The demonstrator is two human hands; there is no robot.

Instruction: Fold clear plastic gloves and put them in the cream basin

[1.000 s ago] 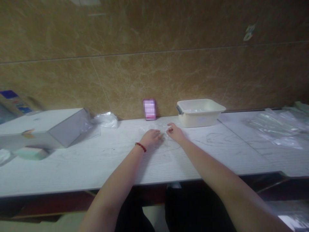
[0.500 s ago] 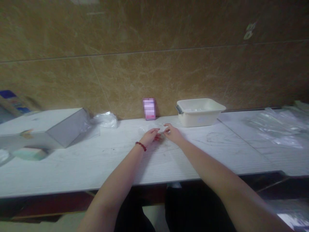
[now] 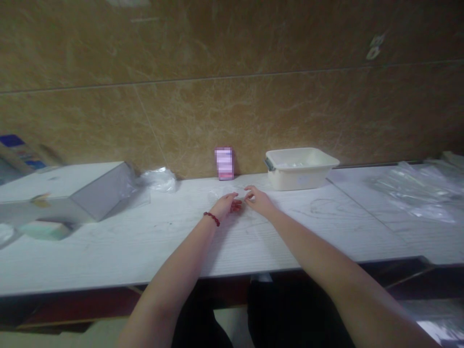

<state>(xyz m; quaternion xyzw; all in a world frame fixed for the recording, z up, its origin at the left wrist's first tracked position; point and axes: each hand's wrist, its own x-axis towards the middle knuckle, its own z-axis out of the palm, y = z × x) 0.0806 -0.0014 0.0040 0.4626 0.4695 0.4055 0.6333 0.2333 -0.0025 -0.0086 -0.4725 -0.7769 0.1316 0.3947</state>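
My left hand (image 3: 227, 205), with a red bead bracelet on its wrist, is over the middle of the white table (image 3: 145, 251). Its fingers curl inward, and anything between them is too small to tell. Just to its right, my right hand (image 3: 256, 199) has thumb and fingertips closed in a pinch on something I cannot make out. A thin clear plastic piece (image 3: 214, 195) lies on the table beside and behind my left hand. Behind the hands a phone (image 3: 225, 163) with a blurred screen leans upright against the wall.
A cream tub (image 3: 302, 176) with a grey handle stands at the back, right of my hands. Clear plastic bags (image 3: 409, 188) lie at the far right. On the left are a white box (image 3: 65, 188), crumpled plastic (image 3: 159, 180) and a pale green block (image 3: 47, 230).
My hands have shifted very slightly, with the fingertips of my right hand a little further left. Everything else is where it was.
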